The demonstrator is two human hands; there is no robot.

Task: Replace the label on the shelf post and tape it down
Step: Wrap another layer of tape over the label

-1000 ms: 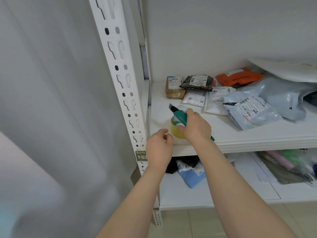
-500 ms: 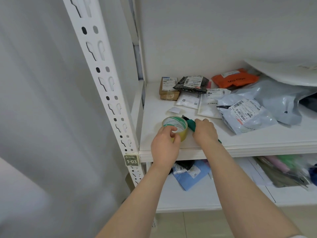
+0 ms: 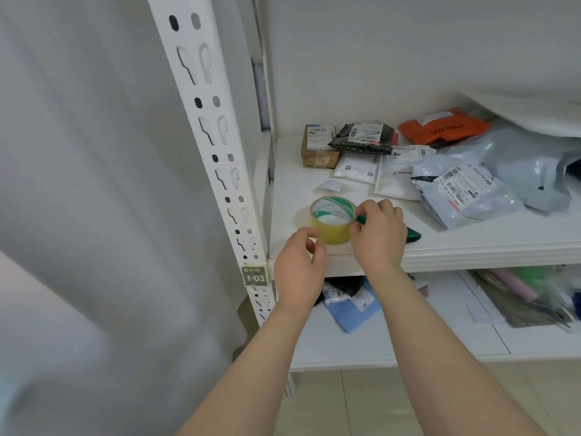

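A roll of clear yellowish tape (image 3: 333,221) stands near the front left of the white shelf board (image 3: 471,243). My left hand (image 3: 298,265) is at the roll's near left side, thumb and forefinger pinched together on the tape end. My right hand (image 3: 379,236) grips a green-handled cutter (image 3: 412,236), and its fingertips touch the roll's right side. A green label (image 3: 255,276) reading 1-03 sits on the white slotted shelf post (image 3: 217,146), level with the board's edge and left of my left hand.
A small white slip of paper (image 3: 330,186) lies behind the roll. Several parcels and mail bags (image 3: 465,190) fill the back and right of the shelf. More bags lie on the lower shelf (image 3: 349,306). A white curtain (image 3: 94,199) hangs to the left of the post.
My left hand went onto the tape roll, then drew back to its near side in a pinch. My right hand brought the cutter down beside the roll and now touches its right side.
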